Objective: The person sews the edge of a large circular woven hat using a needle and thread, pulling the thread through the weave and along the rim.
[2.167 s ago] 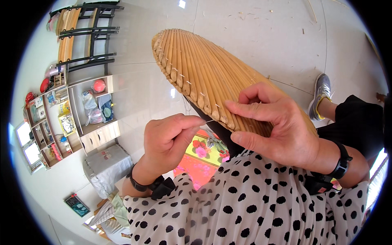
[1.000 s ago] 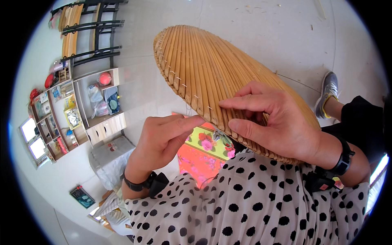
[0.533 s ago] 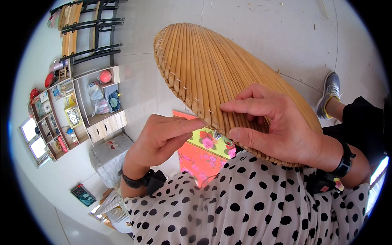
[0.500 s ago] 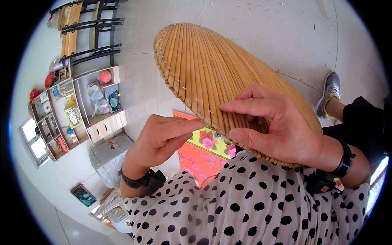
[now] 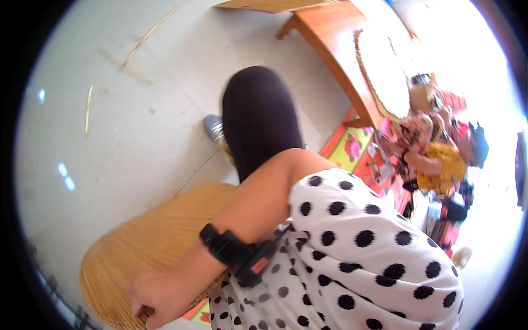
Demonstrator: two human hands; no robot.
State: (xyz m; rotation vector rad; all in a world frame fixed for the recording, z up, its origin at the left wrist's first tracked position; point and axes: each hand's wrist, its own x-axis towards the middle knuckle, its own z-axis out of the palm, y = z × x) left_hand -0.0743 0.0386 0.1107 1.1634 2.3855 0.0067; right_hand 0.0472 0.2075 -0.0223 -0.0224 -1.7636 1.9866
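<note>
A large tan palm-leaf fan, with ridges spreading toward a bound rim, lies at the lower left, tilted in front of my body. My right hand rests over its near edge. The fingers curl down at the rim with the thumb close by, somewhat blurred; the fingertips are partly hidden. A black wrist strap with a small box crosses my right forearm, which covers part of the fan. My left hand is out of the picture.
Loose straw strips lie on the pale tiled floor. My dark-clad knee rises in the middle. An orange-brown wooden table stands beyond, bearing a pale round piece with a braided rim. A person in yellow sits at right near a floral mat.
The view has swung to the right, so the fan and my right hand now appear at the lower left. My left hand has gone out of view; another person and a table have come in.
</note>
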